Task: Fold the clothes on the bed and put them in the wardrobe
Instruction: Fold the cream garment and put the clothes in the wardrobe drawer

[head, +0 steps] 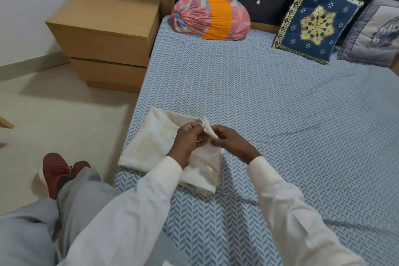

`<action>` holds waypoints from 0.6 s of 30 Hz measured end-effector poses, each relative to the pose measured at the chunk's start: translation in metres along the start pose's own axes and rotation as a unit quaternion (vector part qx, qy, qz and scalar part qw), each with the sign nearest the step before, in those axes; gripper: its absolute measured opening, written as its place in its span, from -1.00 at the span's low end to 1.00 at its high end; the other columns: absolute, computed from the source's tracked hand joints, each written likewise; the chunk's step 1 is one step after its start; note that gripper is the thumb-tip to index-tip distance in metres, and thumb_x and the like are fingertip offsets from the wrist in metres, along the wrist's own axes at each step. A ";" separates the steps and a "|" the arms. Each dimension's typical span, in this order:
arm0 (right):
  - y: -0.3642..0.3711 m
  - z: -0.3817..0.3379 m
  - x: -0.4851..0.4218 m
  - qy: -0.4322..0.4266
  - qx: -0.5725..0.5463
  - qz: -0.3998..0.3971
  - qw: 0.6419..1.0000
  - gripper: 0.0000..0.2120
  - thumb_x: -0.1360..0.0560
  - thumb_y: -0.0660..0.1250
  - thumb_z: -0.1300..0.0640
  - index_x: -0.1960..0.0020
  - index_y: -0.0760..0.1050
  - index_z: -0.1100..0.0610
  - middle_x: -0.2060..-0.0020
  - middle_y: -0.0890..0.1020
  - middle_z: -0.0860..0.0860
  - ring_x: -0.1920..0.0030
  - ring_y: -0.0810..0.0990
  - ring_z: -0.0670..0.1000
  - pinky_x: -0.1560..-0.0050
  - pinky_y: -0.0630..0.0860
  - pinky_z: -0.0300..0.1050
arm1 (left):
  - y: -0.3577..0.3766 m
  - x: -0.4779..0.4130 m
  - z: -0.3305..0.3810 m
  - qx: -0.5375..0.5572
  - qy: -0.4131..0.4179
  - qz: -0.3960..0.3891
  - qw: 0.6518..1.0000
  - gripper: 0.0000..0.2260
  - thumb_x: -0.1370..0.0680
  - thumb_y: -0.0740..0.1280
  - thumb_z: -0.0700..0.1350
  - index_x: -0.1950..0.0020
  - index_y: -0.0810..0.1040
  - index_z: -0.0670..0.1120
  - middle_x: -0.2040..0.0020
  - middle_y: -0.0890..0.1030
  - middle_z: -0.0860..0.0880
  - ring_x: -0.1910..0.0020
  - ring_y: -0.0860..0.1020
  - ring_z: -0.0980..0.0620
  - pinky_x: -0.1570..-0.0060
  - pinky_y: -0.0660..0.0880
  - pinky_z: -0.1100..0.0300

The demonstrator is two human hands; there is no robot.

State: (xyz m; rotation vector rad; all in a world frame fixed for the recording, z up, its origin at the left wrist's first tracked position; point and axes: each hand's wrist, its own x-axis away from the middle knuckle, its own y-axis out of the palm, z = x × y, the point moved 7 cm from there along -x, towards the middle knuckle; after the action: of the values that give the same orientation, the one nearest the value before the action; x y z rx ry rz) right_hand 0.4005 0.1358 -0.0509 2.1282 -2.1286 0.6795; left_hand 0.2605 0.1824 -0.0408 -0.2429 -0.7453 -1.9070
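A cream garment (151, 144) lies partly folded near the left edge of the bed (280, 119), which has a blue herringbone sheet. My left hand (190, 142) pinches a raised corner of the cloth at its top right. My right hand (233, 144) grips the same bunched corner just beside it, fingers curled on the fabric. Both hands hover above the garment's right half. The wardrobe is out of view.
A pink and orange bolster (210, 17) lies at the head of the bed, with a blue patterned cushion (315, 21) and a grey cushion (373, 32) to its right. A wooden bedside cabinet (108, 34) stands left of the bed. My knee and red shoe (58, 170) are at lower left.
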 end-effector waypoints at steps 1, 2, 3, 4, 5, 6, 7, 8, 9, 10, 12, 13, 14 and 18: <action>-0.005 0.005 -0.005 0.007 0.004 0.037 0.999 -0.70 -0.44 0.35 0.13 -0.16 0.58 0.05 -0.04 0.68 0.08 -0.09 0.65 0.13 -0.12 0.56 0.08 | 0.000 0.001 0.000 -0.010 0.004 -0.002 1.000 -0.81 -0.60 0.27 -0.18 -0.16 0.55 -0.21 0.00 0.67 -0.14 0.02 0.65 -0.04 -0.01 0.60 0.11; -0.011 0.010 -0.009 0.024 -0.012 0.078 0.997 -0.75 -0.46 0.34 0.14 -0.13 0.60 0.09 0.00 0.69 0.09 -0.06 0.66 0.16 -0.09 0.59 0.10 | 0.000 0.002 -0.001 -0.025 0.007 -0.001 1.000 -0.80 -0.60 0.26 -0.16 -0.17 0.55 -0.21 0.01 0.66 -0.13 0.02 0.63 -0.02 -0.01 0.57 0.11; -0.018 0.018 -0.012 0.051 -0.029 0.124 0.991 -0.79 -0.48 0.34 0.14 -0.10 0.61 0.11 0.02 0.70 0.11 -0.03 0.67 0.17 -0.05 0.60 0.12 | -0.003 0.005 -0.003 -0.057 0.013 0.004 0.998 -0.81 -0.60 0.26 -0.14 -0.15 0.55 -0.19 0.02 0.66 -0.12 0.03 0.62 -0.01 -0.03 0.56 0.08; -0.027 0.028 -0.014 0.082 -0.021 0.176 0.981 -0.81 -0.47 0.35 0.14 -0.07 0.60 0.12 0.06 0.70 0.12 0.02 0.68 0.18 0.01 0.62 0.12 | -0.008 0.007 -0.006 -0.115 0.025 0.013 0.993 -0.83 -0.58 0.27 -0.12 -0.12 0.57 -0.13 0.03 0.66 -0.08 0.04 0.62 0.00 -0.06 0.56 0.04; -0.035 0.036 -0.014 0.112 0.008 0.226 0.968 -0.81 -0.44 0.39 0.13 -0.04 0.59 0.13 0.10 0.70 0.13 0.11 0.69 0.16 0.11 0.65 0.06 | -0.013 0.011 -0.009 -0.202 0.045 0.018 0.978 -0.86 -0.56 0.30 -0.09 -0.07 0.59 -0.07 0.04 0.67 -0.04 0.04 0.62 0.01 -0.07 0.56 0.01; -0.043 0.042 -0.013 0.134 0.034 0.258 0.956 -0.79 -0.41 0.43 0.13 -0.02 0.57 0.14 0.14 0.70 0.14 0.23 0.69 0.11 0.25 0.64 -0.04 | -0.016 0.015 -0.014 -0.298 0.068 0.009 0.952 -0.87 -0.53 0.32 -0.06 -0.04 0.59 -0.02 0.04 0.67 0.00 0.04 0.62 0.02 -0.07 0.55 0.03; -0.047 0.046 -0.013 0.147 0.050 0.277 0.948 -0.76 -0.39 0.47 0.13 -0.02 0.55 0.13 0.17 0.70 0.13 0.34 0.66 0.06 0.39 0.58 -0.16 | -0.017 0.021 -0.020 -0.388 0.087 -0.011 0.918 -0.87 -0.52 0.34 -0.04 -0.04 0.59 0.00 0.03 0.65 0.02 0.03 0.61 0.04 -0.05 0.55 0.09; -0.051 0.047 -0.013 0.150 0.066 0.285 0.945 -0.72 -0.37 0.51 0.12 -0.03 0.53 0.11 0.20 0.69 0.11 0.38 0.63 0.02 0.44 0.51 -0.23 | -0.017 0.027 -0.029 -0.460 0.102 -0.036 0.882 -0.85 -0.52 0.36 -0.03 -0.07 0.58 -0.01 0.03 0.64 0.04 0.02 0.60 0.04 -0.02 0.53 0.14; -0.054 0.047 -0.014 0.143 0.078 0.286 0.944 -0.68 -0.35 0.54 0.10 -0.04 0.52 0.09 0.22 0.68 0.09 0.38 0.63 0.01 0.42 0.51 -0.23 | -0.016 0.033 -0.038 -0.512 0.112 -0.062 0.849 -0.81 -0.52 0.37 -0.01 -0.10 0.56 -0.01 0.04 0.62 0.03 0.02 0.58 0.04 0.02 0.51 0.16; -0.056 0.044 -0.015 0.128 0.085 0.286 0.946 -0.66 -0.35 0.54 0.10 -0.05 0.50 0.08 0.25 0.67 0.05 0.35 0.64 0.03 0.35 0.55 -0.17 | -0.015 0.038 -0.048 -0.551 0.121 -0.087 0.821 -0.77 -0.51 0.37 0.01 -0.14 0.53 -0.01 0.04 0.61 0.01 0.02 0.57 0.02 0.06 0.49 0.16; -0.061 0.037 -0.014 0.093 0.090 0.297 0.946 -0.72 -0.39 0.50 0.08 -0.04 0.50 0.04 0.26 0.65 -0.02 0.26 0.66 0.07 0.18 0.59 -0.06 | -0.012 0.047 -0.063 -0.616 0.149 -0.123 0.763 -0.67 -0.50 0.38 0.04 -0.21 0.45 -0.01 -0.01 0.55 -0.03 -0.02 0.53 -0.04 0.10 0.42 0.17; -0.061 0.034 -0.015 0.078 0.109 0.292 0.947 -0.77 -0.41 0.46 0.08 -0.01 0.49 0.01 0.24 0.65 -0.05 0.22 0.65 0.05 0.13 0.58 -0.06 | -0.010 0.051 -0.068 -0.644 0.164 -0.133 0.735 -0.64 -0.50 0.38 0.06 -0.24 0.41 -0.01 -0.04 0.52 -0.04 -0.04 0.51 -0.06 0.09 0.42 0.15; -0.060 0.030 -0.017 0.067 0.151 0.275 0.947 -0.83 -0.42 0.43 0.08 0.02 0.49 -0.01 0.20 0.64 -0.06 0.17 0.64 0.04 0.10 0.56 -0.06 | -0.008 0.054 -0.071 -0.667 0.178 -0.136 0.711 -0.61 -0.50 0.37 0.07 -0.25 0.37 0.00 -0.07 0.49 -0.05 -0.06 0.48 -0.07 0.07 0.45 0.12; -0.050 0.021 -0.028 0.001 0.359 0.187 0.914 -0.87 -0.44 0.34 0.18 0.08 0.49 -0.04 0.06 0.55 0.00 -0.03 0.55 0.12 0.02 0.52 0.02 | 0.008 0.068 -0.076 -0.734 0.210 -0.149 0.629 -0.52 -0.48 0.34 0.16 -0.33 0.30 0.04 -0.13 0.41 -0.08 -0.09 0.42 -0.12 0.10 0.50 0.03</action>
State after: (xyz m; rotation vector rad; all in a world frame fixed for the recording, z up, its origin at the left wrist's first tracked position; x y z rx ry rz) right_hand 0.4560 0.1574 -0.0663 1.9454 -2.5912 1.7302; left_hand 0.2486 0.0840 -0.0652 -0.6394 1.3449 -2.3084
